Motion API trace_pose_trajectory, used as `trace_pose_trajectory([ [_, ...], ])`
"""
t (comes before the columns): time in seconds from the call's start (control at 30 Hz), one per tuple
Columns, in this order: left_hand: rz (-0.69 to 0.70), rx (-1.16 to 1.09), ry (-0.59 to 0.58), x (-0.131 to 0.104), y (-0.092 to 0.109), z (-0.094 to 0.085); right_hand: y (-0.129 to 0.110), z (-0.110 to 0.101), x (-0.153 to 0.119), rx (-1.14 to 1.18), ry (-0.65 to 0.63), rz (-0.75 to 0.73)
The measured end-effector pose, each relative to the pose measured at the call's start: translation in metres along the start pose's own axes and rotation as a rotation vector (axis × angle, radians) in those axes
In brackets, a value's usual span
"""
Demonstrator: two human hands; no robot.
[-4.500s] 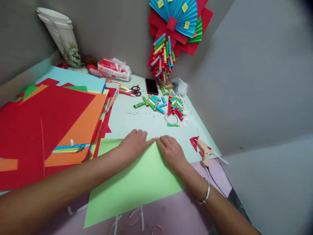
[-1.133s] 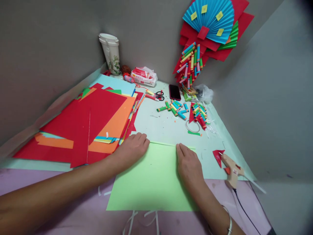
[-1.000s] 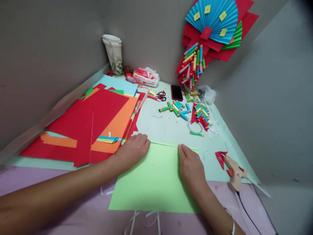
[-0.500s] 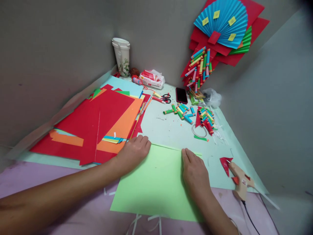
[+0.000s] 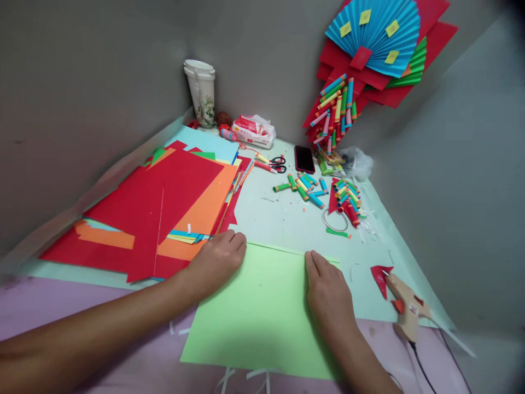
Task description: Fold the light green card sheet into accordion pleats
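Note:
A light green sheet of paper (image 5: 254, 312) lies flat in front of me, a narrow fold running along its far edge. My left hand (image 5: 223, 254) is closed at the far left corner, fingers curled over the folded edge. Toward the right end of that fold, my right hand (image 5: 326, 282) presses with its fingers together, thumb hidden. Close by my left hand is a pile of coloured card with a large red sheet (image 5: 180, 183) on top and orange sheets (image 5: 207, 205) beneath.
A glue gun (image 5: 406, 306) lies at the right beside a red scrap (image 5: 379, 280). Farther back are small rolled paper tubes (image 5: 305, 189), scissors (image 5: 278, 164), a phone (image 5: 304, 159), a tissue pack (image 5: 254, 131) and a white cup (image 5: 200, 93). A blue paper fan (image 5: 379, 38) decorates the wall.
My left hand has slid slightly left along the folded edge. My right hand stays nearly in place. The view has shifted a little.

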State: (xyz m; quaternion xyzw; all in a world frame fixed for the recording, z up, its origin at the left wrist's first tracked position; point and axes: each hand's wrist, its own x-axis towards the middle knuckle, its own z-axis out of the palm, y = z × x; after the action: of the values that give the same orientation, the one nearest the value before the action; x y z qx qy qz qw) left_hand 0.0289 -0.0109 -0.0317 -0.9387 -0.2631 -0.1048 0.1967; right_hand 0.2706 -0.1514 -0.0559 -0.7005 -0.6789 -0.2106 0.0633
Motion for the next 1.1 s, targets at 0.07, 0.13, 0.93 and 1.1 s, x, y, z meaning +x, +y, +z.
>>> trace_pose_trajectory([
  [0.07, 0.013, 0.004, 0.0, 0.0, 0.0, -0.002, 0.0, 0.0, 0.0, -0.009, 0.011, -0.008],
  [0.13, 0.014, 0.008, -0.003, 0.0, 0.0, -0.005, 0.0, -0.001, 0.0, -0.008, 0.01, -0.008],
  [0.93, -0.053, 0.149, -0.062, -0.011, 0.019, -0.004, -0.001, -0.005, -0.004, -0.022, -0.012, 0.027],
  [1.1, -0.146, 0.136, -0.13, -0.014, 0.029, 0.0, -0.001, -0.005, -0.007, -0.028, -0.04, 0.041],
])
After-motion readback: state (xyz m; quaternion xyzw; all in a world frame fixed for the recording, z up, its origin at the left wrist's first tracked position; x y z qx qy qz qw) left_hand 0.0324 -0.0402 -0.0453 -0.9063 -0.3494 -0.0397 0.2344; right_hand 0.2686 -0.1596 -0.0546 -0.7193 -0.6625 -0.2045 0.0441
